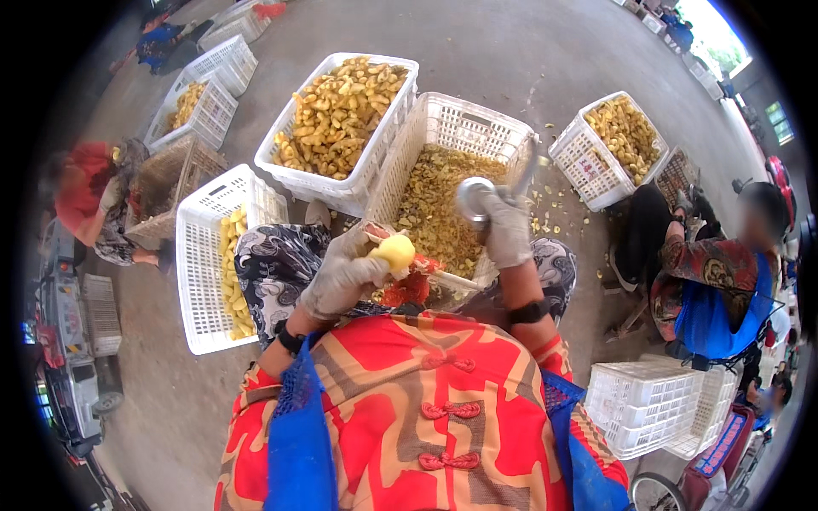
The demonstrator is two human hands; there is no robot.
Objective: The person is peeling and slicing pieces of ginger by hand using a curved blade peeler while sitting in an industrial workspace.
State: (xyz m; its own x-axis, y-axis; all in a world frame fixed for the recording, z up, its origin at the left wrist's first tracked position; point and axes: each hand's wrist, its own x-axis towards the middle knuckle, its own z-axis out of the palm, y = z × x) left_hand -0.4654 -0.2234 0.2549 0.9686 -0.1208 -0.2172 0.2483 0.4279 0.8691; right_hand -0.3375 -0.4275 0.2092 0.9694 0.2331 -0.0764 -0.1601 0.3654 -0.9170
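Note:
My gloved left hand point(342, 277) is closed around a smooth, peeled pale yellow piece point(394, 253) that looks like a tuber. In my gloved right hand point(508, 228) is a metal tool with a round shiny end point(471, 201) and a curved grey strip point(527, 167) beyond the fingers. The tool is apart from the yellow piece. Both hands are over my lap, by the near end of a white crate point(464, 114) holding yellow-brown peelings point(443, 187). Beneath the yellow piece, red material point(407, 288) and a pale bar point(452, 278) partly show.
A white crate point(281, 146) heaped with unpeeled yellow-brown pieces stands beyond my left knee. Left of my leg, another crate point(198, 271) holds peeled yellow pieces. People sit at left point(89, 192) and right point(724, 281). Stacked crates point(643, 404) stand behind right; scraps lie on the floor.

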